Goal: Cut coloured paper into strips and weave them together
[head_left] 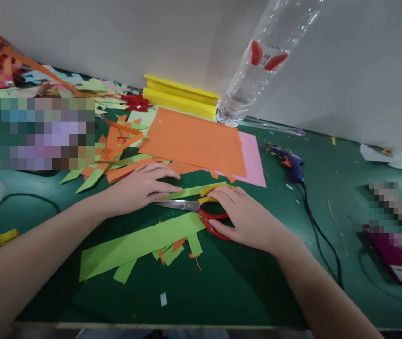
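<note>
A pair of scissors with red and yellow handles lies low over the green table, blades pointing left and nearly together. My right hand is closed around its handles, thumb at the lower red loop and fingers over the upper one. Just above the blades is a narrow green paper strip. My left hand rests at that strip's left end, with its fingers stretched out and apart and the thumb touching the paper. Below the scissors lies a wider green paper strip, with small green and orange scraps beside it.
Orange sheets overlap a pink sheet behind my hands. A folded yellow piece and a clear bottle stand by the wall. On the right are a blue glue gun with a cord and a magenta device.
</note>
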Motion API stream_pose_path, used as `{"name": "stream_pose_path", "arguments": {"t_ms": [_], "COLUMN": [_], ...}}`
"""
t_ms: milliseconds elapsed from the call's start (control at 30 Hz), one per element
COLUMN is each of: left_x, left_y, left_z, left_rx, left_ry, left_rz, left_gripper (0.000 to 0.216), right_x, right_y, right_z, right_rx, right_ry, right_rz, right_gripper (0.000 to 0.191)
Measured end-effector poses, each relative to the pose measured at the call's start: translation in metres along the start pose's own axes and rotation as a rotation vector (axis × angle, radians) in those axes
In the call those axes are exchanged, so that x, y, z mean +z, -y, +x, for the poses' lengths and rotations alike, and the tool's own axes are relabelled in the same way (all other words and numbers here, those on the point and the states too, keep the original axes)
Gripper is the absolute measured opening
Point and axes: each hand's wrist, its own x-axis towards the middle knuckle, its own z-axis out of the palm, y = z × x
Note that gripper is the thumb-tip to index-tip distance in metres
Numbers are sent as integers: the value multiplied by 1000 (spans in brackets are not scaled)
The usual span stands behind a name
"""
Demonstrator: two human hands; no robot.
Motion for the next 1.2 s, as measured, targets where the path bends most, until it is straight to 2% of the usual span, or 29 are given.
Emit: {"name": "stream_pose_path", "arguments": {"t_ms": [167, 400, 567, 800, 1100, 1200], "left_x": [0, 0, 0, 1, 2, 0], "left_y": [-1, 0, 1, 1, 1, 0], "left_z": [1, 2, 1, 2, 0, 0], "left_rx": [-13, -30, -21, 1, -18, -26], "left_ry": [-2, -1, -14, -32, -30, -90], "left_rz": [-12, -29, -37, -33, -28, -68], "left_gripper": [35, 34, 34, 34, 31, 36], "right_x": [2, 0, -3, -1, -3, -5], "right_y": [3, 13, 11, 21, 19, 13], "right_z": [1, 1, 1, -2, -1, -2], "right_rx": [2, 1, -56, -185, -134, -88], "right_ry": [-18, 38, 39, 82, 90, 101], "right_rz": [-30, -129, -164, -42, 28, 35], "right_gripper": [36, 37, 34, 40, 41, 40]}}
